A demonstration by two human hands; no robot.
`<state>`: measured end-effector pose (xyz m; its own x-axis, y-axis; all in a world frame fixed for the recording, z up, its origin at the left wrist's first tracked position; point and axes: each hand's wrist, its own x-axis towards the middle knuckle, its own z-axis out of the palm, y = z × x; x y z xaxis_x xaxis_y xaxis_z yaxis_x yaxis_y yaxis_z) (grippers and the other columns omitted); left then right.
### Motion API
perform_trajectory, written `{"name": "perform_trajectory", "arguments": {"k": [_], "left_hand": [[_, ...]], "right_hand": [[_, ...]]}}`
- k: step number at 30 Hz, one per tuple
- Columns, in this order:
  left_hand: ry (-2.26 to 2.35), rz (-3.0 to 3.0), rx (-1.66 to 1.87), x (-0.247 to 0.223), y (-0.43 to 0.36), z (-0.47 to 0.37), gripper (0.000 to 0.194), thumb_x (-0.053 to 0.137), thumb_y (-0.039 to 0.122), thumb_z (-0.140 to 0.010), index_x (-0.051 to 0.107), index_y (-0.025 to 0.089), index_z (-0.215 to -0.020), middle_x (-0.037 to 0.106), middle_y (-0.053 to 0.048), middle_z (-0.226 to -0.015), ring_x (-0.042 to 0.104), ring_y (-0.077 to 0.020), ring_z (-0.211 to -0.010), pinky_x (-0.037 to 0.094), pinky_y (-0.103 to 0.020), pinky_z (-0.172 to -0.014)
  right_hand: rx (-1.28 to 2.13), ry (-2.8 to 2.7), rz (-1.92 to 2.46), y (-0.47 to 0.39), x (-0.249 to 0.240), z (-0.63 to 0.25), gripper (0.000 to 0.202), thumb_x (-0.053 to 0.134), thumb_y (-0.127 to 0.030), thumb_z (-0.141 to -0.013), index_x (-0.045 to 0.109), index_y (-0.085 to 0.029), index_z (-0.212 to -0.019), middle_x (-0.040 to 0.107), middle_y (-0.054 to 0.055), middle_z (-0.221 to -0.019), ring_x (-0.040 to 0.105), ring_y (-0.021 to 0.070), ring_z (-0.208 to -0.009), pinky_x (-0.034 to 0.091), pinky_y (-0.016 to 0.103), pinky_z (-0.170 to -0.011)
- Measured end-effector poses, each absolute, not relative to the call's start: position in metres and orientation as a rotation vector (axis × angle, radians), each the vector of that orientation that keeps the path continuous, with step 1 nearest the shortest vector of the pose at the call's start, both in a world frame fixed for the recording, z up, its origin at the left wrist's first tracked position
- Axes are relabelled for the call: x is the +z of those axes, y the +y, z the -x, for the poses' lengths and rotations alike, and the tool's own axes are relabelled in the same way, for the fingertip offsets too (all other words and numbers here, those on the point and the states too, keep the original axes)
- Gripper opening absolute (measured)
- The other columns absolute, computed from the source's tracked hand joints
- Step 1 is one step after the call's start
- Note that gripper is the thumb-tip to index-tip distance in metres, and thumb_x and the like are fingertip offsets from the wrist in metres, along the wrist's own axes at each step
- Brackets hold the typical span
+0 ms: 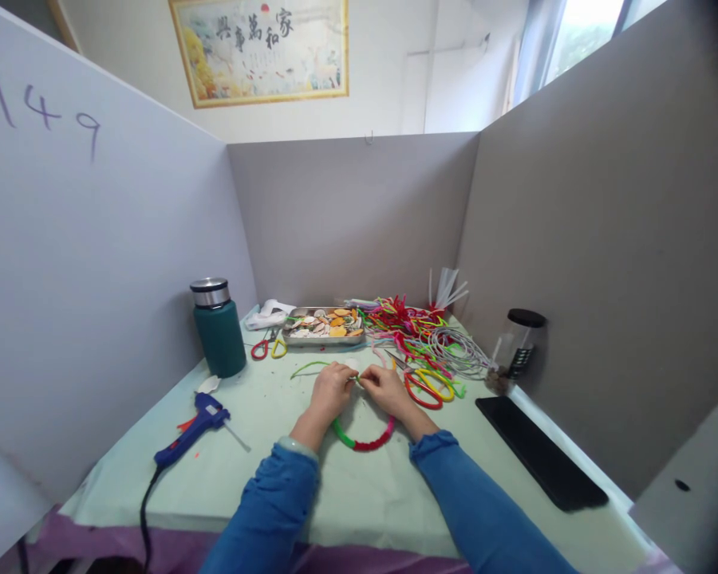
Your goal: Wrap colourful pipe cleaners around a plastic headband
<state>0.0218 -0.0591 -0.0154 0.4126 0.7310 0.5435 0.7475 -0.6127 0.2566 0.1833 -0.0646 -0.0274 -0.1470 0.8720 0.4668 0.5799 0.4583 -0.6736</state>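
Observation:
A ring wrapped in coloured cord point(373, 444) lies on the table, its near arc showing green, red and pink. At the ring's far side, my left hand point(333, 388) and my right hand point(388, 388) meet with fingertips pinched. Between them runs a thin green cord point(309, 367), whose loose end trails off to the left. Both hands are closed on this cord, close to each other; the far part of the ring is hidden behind them. Scissors with red and yellow handles point(424, 392) rest just right of my right hand.
A glue gun point(192, 430) and a green bottle point(218, 335) stand at left. Behind are a metal tray point(323, 342) of small pieces, more scissors point(259, 349) and a tangle of cords point(404, 323). A black slab point(538, 453) and a clear jar point(518, 347) are at right. Partition walls enclose the table.

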Motion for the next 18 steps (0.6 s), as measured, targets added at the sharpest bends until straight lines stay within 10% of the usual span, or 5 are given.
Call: {"name": "perform_trajectory", "arguments": {"k": [18], "left_hand": [[-1.732,2.746,-1.100,-0.0159,-0.0531,-0.0236,0.017,0.054,0.020,-0.077,0.069,0.016,-0.084,0.068,-0.006,-0.082,0.058,-0.0154,-0.075,0.040,-0.024,-0.069]], "right_hand": [[0.456,-1.858,1.138,-0.0638,-0.0274,-0.1852,0.012,0.054,-0.024,-0.078,0.063,-0.017,-0.075,0.063,0.001,-0.069,0.056,0.0141,-0.063,0.038,0.024,-0.058]]}}
